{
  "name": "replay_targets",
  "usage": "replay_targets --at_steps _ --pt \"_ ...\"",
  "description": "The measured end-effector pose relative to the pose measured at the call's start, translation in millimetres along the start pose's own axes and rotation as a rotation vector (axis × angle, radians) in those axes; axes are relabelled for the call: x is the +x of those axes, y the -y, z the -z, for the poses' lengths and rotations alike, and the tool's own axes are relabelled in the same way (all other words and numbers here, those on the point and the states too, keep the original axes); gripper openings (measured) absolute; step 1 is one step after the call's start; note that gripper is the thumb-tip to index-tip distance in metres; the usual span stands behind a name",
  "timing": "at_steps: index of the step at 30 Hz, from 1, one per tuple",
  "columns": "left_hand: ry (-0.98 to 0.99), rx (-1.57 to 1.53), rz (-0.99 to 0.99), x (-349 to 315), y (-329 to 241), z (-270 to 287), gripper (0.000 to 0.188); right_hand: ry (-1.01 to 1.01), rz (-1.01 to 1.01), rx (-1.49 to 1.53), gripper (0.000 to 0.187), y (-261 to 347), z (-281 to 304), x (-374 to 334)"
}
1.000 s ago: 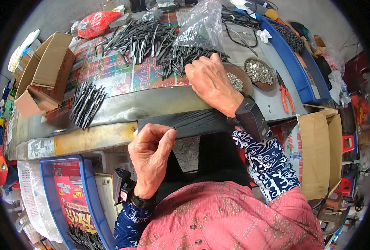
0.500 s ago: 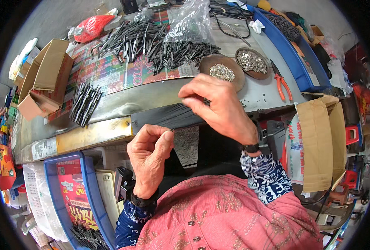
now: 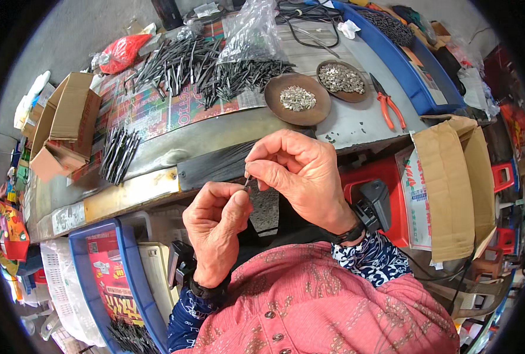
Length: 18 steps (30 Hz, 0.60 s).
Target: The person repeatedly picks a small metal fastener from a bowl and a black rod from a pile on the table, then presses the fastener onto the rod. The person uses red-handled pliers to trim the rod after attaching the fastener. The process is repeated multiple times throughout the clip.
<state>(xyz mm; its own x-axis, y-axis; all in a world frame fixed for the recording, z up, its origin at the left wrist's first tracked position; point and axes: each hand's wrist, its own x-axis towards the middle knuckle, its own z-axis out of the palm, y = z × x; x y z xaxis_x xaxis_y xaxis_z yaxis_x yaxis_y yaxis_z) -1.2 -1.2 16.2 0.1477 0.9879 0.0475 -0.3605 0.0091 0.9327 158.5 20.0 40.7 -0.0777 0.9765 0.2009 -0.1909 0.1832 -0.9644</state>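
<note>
Head view | left hand (image 3: 215, 227) and right hand (image 3: 301, 174) pinch one small pin (image 3: 248, 182) | two dishes (image 3: 298, 99)

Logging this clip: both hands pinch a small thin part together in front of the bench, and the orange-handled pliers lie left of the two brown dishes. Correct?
Not quite. The head view shows the pliers right of the dishes, not left. The left hand and right hand do pinch a small thin part together.

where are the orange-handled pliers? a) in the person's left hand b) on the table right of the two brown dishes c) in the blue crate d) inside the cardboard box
b: the pliers lie on the table, just right of the two dishes, untouched by either hand.
</note>
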Motion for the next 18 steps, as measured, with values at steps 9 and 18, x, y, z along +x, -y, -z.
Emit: replay_targets --at_steps 9,18 --pt "-0.002 -0.006 0.004 -3.7 1.4 -1.5 0.013 -0.014 0.049 -0.097 0.01 -1.1 -0.1 -5.7" --pt "0.01 -0.033 0.014 -4.7 4.9 0.9 0.013 0.046 0.094 -0.173 0.008 -2.0 1.2 -5.7"
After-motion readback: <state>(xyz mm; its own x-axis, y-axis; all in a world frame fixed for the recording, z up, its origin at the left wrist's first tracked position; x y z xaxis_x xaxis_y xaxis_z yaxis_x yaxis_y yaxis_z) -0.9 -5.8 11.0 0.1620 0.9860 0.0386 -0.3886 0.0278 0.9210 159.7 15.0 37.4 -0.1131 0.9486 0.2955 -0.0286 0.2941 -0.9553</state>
